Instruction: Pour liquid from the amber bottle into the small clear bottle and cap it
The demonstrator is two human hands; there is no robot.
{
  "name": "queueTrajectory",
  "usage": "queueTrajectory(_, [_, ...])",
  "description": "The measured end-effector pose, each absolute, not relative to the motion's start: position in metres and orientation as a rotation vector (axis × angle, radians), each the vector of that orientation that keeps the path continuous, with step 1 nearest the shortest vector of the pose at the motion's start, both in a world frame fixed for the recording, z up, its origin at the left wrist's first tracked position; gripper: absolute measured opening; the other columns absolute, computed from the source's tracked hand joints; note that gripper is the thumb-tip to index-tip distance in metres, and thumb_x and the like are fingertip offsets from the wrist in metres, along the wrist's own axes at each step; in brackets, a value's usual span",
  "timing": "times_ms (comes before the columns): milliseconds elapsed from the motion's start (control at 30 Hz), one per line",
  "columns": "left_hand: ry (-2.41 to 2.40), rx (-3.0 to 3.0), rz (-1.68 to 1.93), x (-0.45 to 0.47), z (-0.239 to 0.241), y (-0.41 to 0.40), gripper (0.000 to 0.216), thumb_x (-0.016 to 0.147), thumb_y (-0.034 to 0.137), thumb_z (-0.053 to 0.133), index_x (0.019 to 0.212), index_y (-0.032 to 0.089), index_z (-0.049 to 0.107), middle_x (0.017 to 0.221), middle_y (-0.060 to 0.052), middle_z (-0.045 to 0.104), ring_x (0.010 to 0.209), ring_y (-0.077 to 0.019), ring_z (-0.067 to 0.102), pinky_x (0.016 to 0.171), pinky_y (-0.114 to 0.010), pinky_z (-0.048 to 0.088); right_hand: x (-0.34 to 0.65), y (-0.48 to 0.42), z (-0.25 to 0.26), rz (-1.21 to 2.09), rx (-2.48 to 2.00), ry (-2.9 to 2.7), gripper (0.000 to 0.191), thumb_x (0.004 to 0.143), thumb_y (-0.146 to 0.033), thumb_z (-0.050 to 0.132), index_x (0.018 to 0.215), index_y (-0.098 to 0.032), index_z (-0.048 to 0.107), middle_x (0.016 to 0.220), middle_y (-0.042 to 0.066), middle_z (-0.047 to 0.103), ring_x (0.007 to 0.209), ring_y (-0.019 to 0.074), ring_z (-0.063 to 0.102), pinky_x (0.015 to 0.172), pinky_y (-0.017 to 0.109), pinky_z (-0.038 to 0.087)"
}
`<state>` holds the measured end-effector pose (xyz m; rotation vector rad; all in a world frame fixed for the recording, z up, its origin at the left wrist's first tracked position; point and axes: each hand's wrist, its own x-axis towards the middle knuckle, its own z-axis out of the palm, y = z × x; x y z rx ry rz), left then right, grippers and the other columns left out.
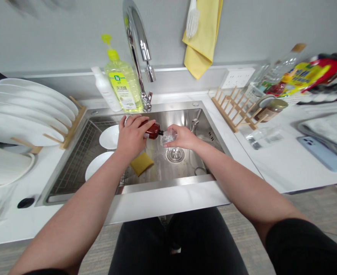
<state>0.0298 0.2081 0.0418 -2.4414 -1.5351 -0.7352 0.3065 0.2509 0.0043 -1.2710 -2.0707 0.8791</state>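
My left hand [132,136] grips a brown bottle [152,130] with a dark neck, tilted on its side above the steel sink [168,182]. The bottle's neck points right, close to a small clear object [168,136] held in my right hand [181,137]. The clear object is partly hidden by my fingers, and I cannot tell its exact kind. Below my hands lie a yellow sponge [141,163] and a white plate [109,136], with another white plate [97,165] nearby.
A wire rack [79,160] lines the sink's left side, near the drain [175,154]. The faucet [136,38] and a green dish soap bottle [122,78] stand behind. White plates fill a wooden rack [28,110] at left; another wooden rack [235,109] stands at right.
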Motion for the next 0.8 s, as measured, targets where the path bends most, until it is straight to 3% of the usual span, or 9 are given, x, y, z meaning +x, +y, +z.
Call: queueTrajectory(800, [-1.506,-2.415,-0.701,0.0302,0.0462,0.206,0.076,0.093,0.014,0.07,0.162,0.046,0.066,0.164,-0.003,0.07,0.158,-0.0367,0.053,0.141,-0.066,0.02,0.3049,0.2499,0.006,0.851,-1.264,-2.065,0.068,0.065,-0.049,0.107,0.121,-0.024,0.076,0.109,0.004,0.083,0.102,0.0311,0.078,0.089,0.038,0.055])
